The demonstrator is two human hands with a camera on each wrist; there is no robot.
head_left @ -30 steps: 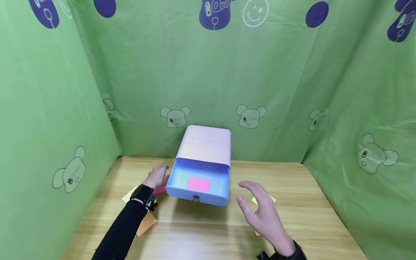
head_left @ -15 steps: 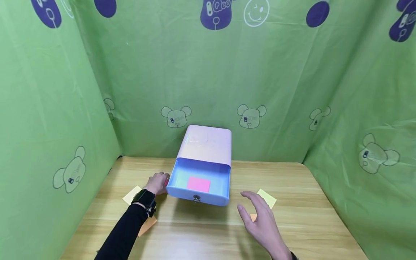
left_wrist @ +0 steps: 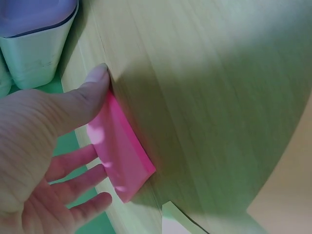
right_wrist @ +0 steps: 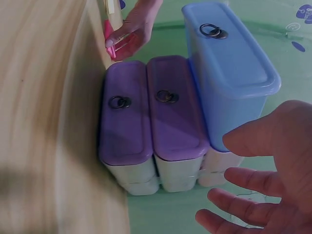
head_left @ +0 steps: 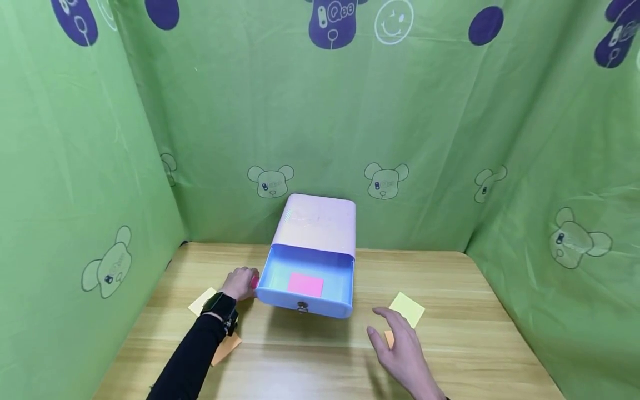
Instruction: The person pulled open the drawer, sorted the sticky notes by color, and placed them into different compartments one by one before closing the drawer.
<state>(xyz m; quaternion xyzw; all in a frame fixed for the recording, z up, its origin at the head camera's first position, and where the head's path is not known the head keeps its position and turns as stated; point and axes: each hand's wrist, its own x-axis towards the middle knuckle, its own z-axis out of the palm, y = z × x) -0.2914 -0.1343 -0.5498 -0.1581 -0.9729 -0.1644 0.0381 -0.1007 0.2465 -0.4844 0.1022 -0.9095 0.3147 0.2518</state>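
My left hand (head_left: 239, 283) is beside the left side of a small drawer unit (head_left: 320, 222). It pinches a pink sticky note pad (left_wrist: 122, 151) between thumb and fingers, low over the wooden table. The unit's blue top drawer (head_left: 300, 310) is pulled out, and a pink sticky note (head_left: 305, 285) lies inside. Below it, two purple drawers (right_wrist: 178, 122) are closed. To the right of the unit, my right hand (head_left: 402, 355) hovers with its fingers spread and relaxed, holding nothing.
A yellow sticky note (head_left: 409, 306) and a partly covered orange one (head_left: 389, 337) lie by my right hand. Near my left wrist lie another yellow note (head_left: 201, 300) and an orange note (head_left: 226, 349). Green cloth walls (head_left: 320, 111) enclose the table.
My left fingers have closed on the pink pad beside the unit. My right hand has drawn back toward me and lower, uncovering more of the yellow note.
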